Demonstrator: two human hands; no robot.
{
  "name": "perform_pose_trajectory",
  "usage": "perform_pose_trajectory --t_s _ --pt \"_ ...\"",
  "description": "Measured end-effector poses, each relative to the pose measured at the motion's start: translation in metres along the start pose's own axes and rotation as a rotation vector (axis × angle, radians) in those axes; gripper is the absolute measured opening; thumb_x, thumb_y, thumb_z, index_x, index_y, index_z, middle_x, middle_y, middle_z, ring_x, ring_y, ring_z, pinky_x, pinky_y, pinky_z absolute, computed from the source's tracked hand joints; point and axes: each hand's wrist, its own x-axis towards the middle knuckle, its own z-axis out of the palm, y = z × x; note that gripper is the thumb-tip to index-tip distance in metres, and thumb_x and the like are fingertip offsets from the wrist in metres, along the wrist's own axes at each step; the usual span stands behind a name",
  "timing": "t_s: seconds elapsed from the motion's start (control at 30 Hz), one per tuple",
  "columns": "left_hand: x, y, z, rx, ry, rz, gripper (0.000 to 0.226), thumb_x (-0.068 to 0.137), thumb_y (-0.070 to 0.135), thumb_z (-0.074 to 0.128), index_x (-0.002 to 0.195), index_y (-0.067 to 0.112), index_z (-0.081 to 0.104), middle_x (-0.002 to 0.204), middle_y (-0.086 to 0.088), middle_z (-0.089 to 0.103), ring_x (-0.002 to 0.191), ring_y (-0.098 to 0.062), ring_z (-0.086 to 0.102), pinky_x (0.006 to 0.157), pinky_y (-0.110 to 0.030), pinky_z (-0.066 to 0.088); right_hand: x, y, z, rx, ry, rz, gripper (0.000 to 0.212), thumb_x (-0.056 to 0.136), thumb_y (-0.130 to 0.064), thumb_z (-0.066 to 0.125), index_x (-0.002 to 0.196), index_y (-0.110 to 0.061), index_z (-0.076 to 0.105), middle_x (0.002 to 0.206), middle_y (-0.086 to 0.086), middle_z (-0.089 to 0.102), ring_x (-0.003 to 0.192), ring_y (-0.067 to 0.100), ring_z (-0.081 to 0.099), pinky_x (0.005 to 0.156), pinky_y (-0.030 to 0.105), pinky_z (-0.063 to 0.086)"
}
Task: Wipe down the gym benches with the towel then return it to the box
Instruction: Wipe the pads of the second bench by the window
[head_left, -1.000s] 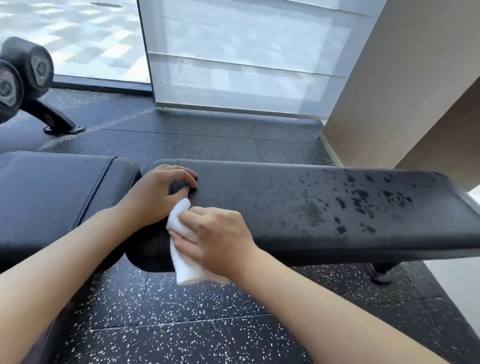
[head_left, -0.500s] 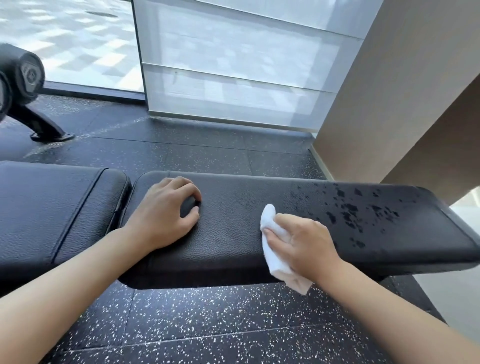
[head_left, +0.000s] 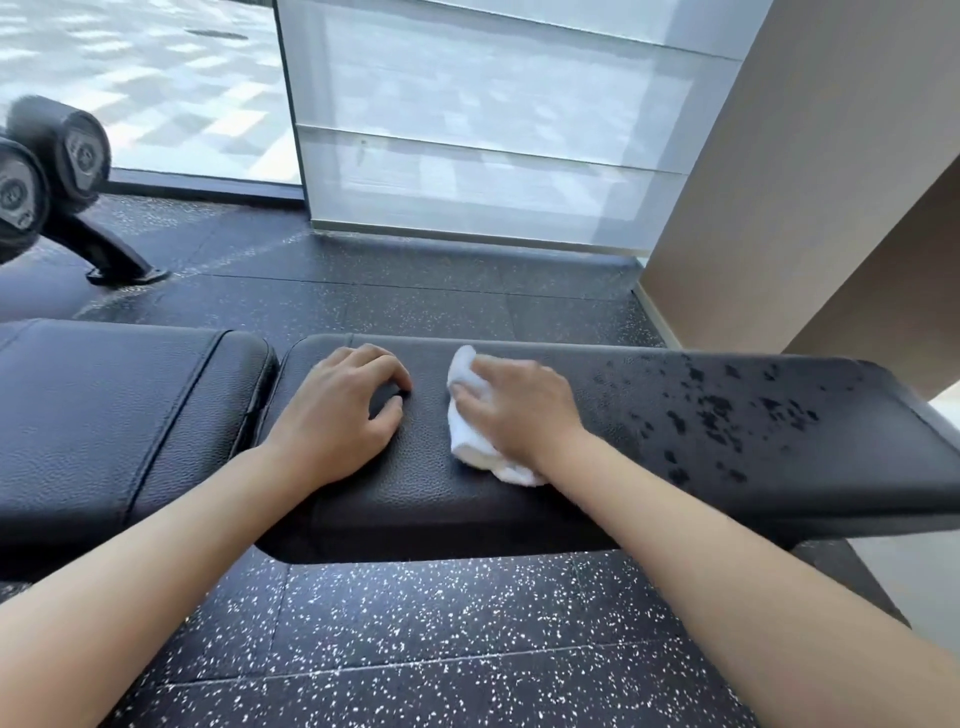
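A long black padded bench (head_left: 649, 467) runs across the middle of the head view, with dark wet spots scattered over its right part. My right hand (head_left: 519, 405) presses a crumpled white towel (head_left: 467, 431) flat on the bench top, left of the wet spots. My left hand (head_left: 337, 410) rests on the pad's left end with curled fingers, holding nothing. A second black pad (head_left: 114, 415) adjoins on the left. No box is in view.
Two black padded rollers (head_left: 57, 156) on a bent stand (head_left: 109, 254) stand at the far left. A frosted glass panel (head_left: 493, 130) and a beige wall (head_left: 805, 182) close off the back and right. Speckled black rubber floor (head_left: 415, 634) lies below.
My right hand swept the towel from the bench's left front edge out to the right, then back left and onto the top surface. My left hand stayed in place.
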Motion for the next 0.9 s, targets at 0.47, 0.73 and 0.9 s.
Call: perform_pose_trajectory --t_s 0.47,0.73,0.9 --pt "0.001 0.003 0.002 0.047 0.007 0.010 0.014 0.089 0.024 0.066 0.103 0.025 0.065 0.114 0.009 0.063 0.109 -0.022 0.054 0.100 -0.043 0.044 0.052 0.089 -0.014 -0.069 -0.031 0.236 0.034 0.096 -0.052 0.041 0.092 -0.026 0.062 0.096 0.004 0.070 0.091 0.030 0.063 0.072 0.039 0.043" --pt "0.014 0.015 0.007 0.141 0.025 -0.047 0.008 0.082 0.026 0.066 0.086 0.023 0.059 0.095 0.006 0.057 0.094 -0.024 0.050 0.086 -0.042 0.045 0.046 0.057 -0.005 -0.067 -0.044 0.279 0.028 0.099 -0.048 0.037 0.086 -0.028 0.051 0.082 -0.004 0.054 0.095 0.029 0.065 0.070 0.036 0.035" --pt "0.029 0.052 0.032 0.081 -0.069 0.083 0.009 0.083 0.021 0.062 0.091 0.019 0.060 0.099 0.002 0.056 0.100 -0.026 0.051 0.087 -0.045 0.047 -0.044 0.028 -0.010 0.004 0.027 0.046 0.029 0.092 -0.058 0.043 0.093 -0.029 0.048 0.078 -0.005 0.067 0.076 0.023 0.066 0.061 0.033 0.036"
